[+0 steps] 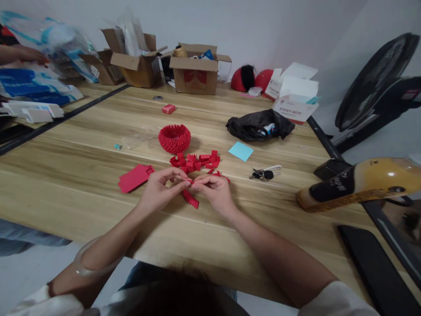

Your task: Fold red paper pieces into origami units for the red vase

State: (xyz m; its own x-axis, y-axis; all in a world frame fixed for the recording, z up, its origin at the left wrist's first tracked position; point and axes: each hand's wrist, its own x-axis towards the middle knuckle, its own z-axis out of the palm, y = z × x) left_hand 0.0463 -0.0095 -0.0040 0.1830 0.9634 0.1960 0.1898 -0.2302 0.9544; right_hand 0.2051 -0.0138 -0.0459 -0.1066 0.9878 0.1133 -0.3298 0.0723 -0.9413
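Observation:
Between the fingertips of my left hand (166,186) and my right hand (212,191) is a small red paper piece (189,181), pinched from both sides over the table. Just below the hands lies a red folded paper strip (190,199). Several loose red folded paper pieces (194,163) are heaped right beyond my fingers. Behind them stands a round red bowl of interlocked folded paper (174,139). A stack of flat red paper (134,177) rests to the left of my left hand. The held piece's exact shape is mostly hidden by fingers.
A blue paper square (241,151), keys (265,174) and a black bag (261,125) lie to the right. A drink bottle (358,184), a phone (371,263) and a fan (378,83) line the right edge. Cardboard boxes (194,72) stand behind. Another person's hand (31,55) is at far left.

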